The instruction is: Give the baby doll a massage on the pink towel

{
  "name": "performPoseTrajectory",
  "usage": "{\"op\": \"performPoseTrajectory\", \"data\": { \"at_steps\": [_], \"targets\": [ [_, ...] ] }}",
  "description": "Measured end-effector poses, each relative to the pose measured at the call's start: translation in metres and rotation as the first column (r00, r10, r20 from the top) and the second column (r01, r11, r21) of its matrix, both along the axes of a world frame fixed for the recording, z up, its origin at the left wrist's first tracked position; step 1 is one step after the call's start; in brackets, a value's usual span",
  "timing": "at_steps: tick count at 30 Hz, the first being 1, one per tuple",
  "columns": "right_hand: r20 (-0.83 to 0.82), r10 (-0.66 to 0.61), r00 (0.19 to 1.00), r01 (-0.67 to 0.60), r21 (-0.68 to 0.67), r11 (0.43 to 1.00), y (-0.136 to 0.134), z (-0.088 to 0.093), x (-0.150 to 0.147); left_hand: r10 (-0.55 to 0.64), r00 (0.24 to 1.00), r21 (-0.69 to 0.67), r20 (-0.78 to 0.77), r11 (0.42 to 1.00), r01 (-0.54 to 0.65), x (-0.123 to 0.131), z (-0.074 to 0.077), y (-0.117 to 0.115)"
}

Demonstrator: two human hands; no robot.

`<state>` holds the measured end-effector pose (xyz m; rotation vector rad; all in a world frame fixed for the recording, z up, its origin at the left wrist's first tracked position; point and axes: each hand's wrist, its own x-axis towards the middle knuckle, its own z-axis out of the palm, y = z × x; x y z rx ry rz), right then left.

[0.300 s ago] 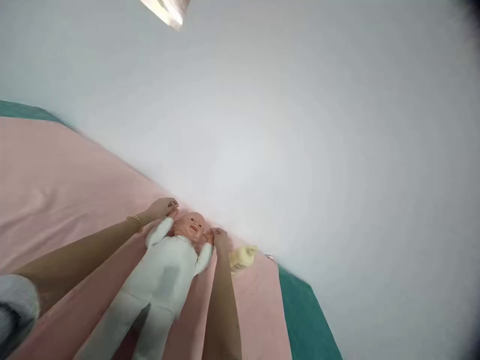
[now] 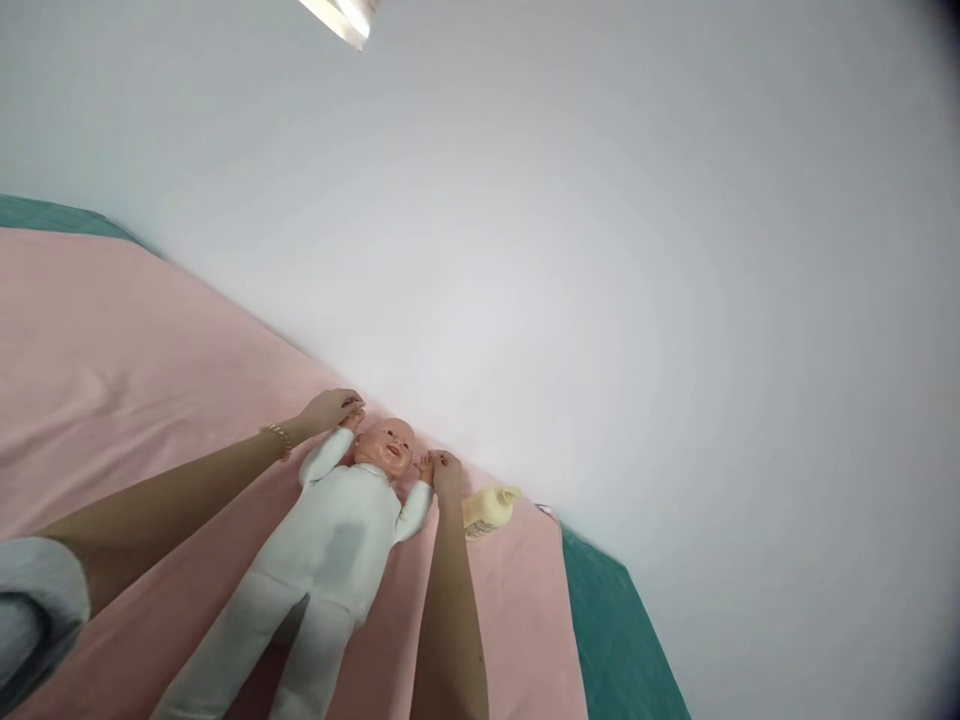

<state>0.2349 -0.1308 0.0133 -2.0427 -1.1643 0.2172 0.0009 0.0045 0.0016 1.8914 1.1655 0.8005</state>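
A baby doll [image 2: 341, 545] with a white cloth body lies on its back on a pink sheet [image 2: 180, 340], head toward the wall. Both its arms are raised beside its head. My left hand [image 2: 335, 408], below a beaded bracelet [image 2: 279, 438], is closed on the doll's hand at the left of the head. On the other side, my right hand [image 2: 448, 472] pinches the doll's other hand. Just right of my right hand lies a pale yellow bottle [image 2: 489, 510], tipped on its side.
A white wall [image 2: 562, 280] rises directly behind the sheet. Green covering [image 2: 615, 620] shows past the sheet at the right and far left. A small object [image 2: 545, 510], too small to name, lies at the sheet's edge by the wall. A lamp [image 2: 345, 18] glows at the top.
The whole view has shifted slightly, so the doll and my hands appear a little farther right and up. Both hands keep their hold on the doll's hands.
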Motion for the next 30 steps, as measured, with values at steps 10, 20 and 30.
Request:
{"op": "performPoseTrajectory", "data": {
  "at_steps": [10,20,30],
  "targets": [
    [-0.081,-0.017,0.997,0.036,0.241,0.970,-0.075,0.000,-0.017,0.245,0.958,-0.001,0.151,0.969,-0.248,-0.043,0.018,-0.052],
    [-0.144,-0.233,0.962,0.266,0.289,0.920,-0.195,-0.024,-0.084,0.401,0.909,-0.021,0.112,0.916,-0.401,-0.121,-0.015,-0.141],
    [-0.240,-0.274,0.931,0.332,0.254,0.908,-0.224,-0.086,-0.119,0.288,0.957,-0.142,-0.030,0.947,-0.290,-0.143,-0.059,-0.201]
  ]
}}
